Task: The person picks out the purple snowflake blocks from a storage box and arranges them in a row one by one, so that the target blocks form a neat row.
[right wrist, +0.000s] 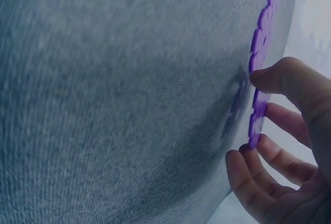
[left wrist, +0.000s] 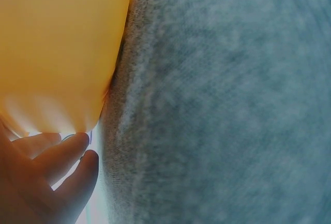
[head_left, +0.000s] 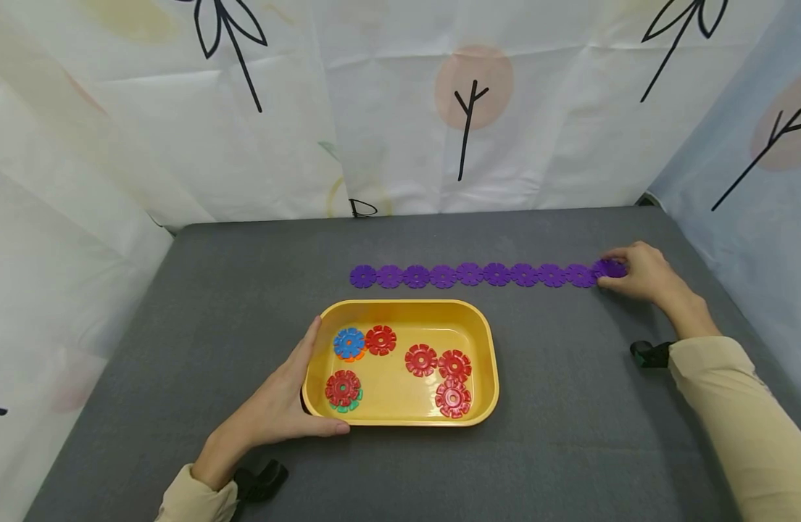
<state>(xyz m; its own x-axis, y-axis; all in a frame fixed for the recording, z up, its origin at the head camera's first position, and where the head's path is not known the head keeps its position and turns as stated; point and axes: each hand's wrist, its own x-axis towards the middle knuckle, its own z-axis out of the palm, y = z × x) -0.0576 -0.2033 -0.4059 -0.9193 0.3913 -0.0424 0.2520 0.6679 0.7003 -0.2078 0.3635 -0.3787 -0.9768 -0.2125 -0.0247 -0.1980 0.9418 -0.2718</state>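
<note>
A chain of purple flower-shaped discs runs along the far part of the grey table. My right hand pinches the disc at its right end between thumb and fingers. In the right wrist view, that end of the purple chain appears edge-on, raised a little off the cloth. My left hand holds the left end of a yellow tray, its thumb along the near side and fingers along the left wall. Inside lie several red discs, a blue disc, and partly covered orange and green ones.
A grey cloth covers the table. White patterned fabric hangs behind it and at both sides. Black straps sit at the wrists, by the beige sleeves.
</note>
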